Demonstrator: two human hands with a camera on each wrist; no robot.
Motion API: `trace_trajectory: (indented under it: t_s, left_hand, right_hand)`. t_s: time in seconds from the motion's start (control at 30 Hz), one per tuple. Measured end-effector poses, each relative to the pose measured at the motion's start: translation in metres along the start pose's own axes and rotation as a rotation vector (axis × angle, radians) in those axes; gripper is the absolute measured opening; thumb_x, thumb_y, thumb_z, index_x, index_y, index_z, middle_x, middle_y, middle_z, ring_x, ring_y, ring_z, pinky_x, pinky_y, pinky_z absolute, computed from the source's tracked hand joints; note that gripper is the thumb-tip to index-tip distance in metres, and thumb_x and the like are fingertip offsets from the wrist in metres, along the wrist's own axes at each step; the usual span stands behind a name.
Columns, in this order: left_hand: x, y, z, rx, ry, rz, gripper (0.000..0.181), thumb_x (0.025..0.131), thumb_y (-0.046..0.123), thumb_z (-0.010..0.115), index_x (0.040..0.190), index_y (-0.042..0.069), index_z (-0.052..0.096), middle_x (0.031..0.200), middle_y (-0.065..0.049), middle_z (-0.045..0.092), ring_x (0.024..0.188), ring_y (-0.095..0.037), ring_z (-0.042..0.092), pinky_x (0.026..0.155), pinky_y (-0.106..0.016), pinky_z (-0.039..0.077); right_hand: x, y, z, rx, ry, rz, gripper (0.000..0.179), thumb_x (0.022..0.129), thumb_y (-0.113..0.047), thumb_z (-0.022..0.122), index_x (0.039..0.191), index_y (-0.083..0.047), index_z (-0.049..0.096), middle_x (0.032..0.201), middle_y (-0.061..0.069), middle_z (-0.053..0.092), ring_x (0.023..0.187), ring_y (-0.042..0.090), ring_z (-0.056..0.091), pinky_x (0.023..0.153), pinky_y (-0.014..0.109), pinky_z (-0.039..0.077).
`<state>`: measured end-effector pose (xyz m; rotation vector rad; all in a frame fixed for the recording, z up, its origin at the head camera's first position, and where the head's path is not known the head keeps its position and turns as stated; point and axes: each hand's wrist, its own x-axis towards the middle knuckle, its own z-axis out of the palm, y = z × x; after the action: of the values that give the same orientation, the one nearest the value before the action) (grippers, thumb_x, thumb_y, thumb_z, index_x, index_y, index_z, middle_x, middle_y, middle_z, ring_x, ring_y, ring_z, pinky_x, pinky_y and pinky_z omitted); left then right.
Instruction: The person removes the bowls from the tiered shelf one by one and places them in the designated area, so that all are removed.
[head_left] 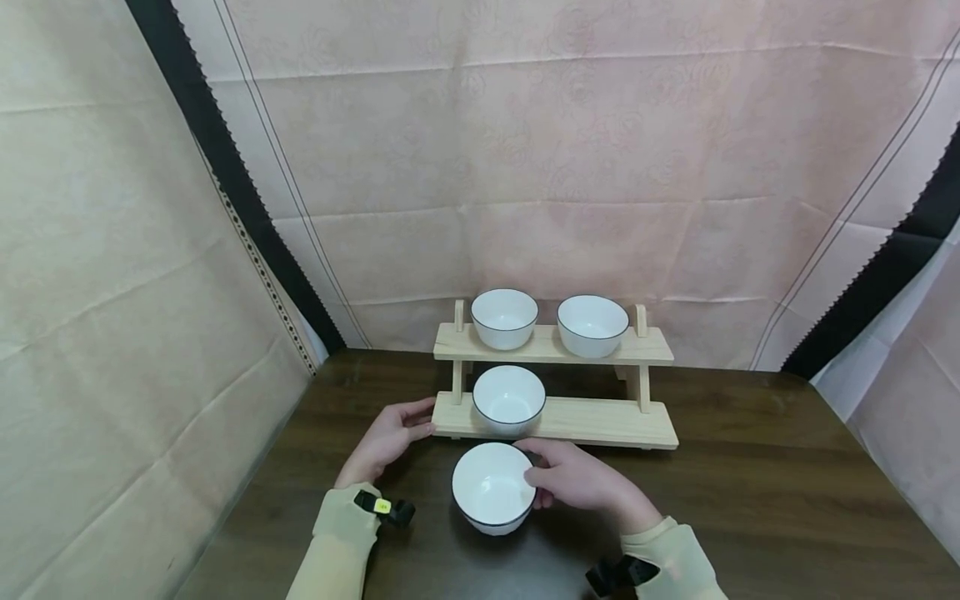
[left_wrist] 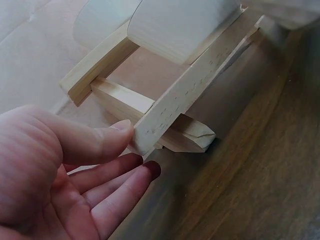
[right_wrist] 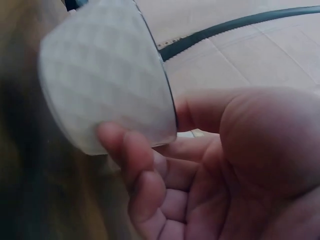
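My right hand [head_left: 581, 479] grips a white bowl [head_left: 492, 487] with a dark rim, in front of the wooden two-tier shelf [head_left: 607, 421]. The thumb reaches over its rim while the fingers curl under the outside. In the right wrist view, that bowl's wall [right_wrist: 105, 75] shows a diamond-textured pattern. At the lower tier's left end, my left hand [head_left: 393, 433] pinches the board [left_wrist: 170, 107], thumb on one side and fingertips on the other. Another bowl [head_left: 509, 398] sits on the lower tier's left part, just behind the gripped one.
Two more white bowls, one at left [head_left: 505, 317] and one at right [head_left: 592, 325], stand on the upper tier. The shelf is on a dark wooden table [head_left: 750, 467]. Pale fabric walls [head_left: 570, 167] with black strips enclose the table's back and sides.
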<state>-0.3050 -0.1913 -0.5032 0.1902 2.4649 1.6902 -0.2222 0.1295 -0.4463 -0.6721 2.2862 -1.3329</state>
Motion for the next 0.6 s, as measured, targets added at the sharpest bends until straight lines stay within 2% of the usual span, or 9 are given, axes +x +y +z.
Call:
trace_trajectory:
  t_s: [0.6]
  left_hand:
    - [0.002,0.001,0.002,-0.013,-0.016,-0.012,0.049,0.093,0.014,0.066,0.14,0.018,0.054,0.135,-0.007,0.058,0.116,-0.022,0.061,0.099,-0.044,0.046]
  right_hand:
    - [0.028,0.005,0.04,0.071,0.103,0.048,0.048,0.096,-0.015,0.056,0.14,-0.001,0.046,0.072,0.008,0.068,0.065,0.025,0.065,0.062,0.045,0.056]
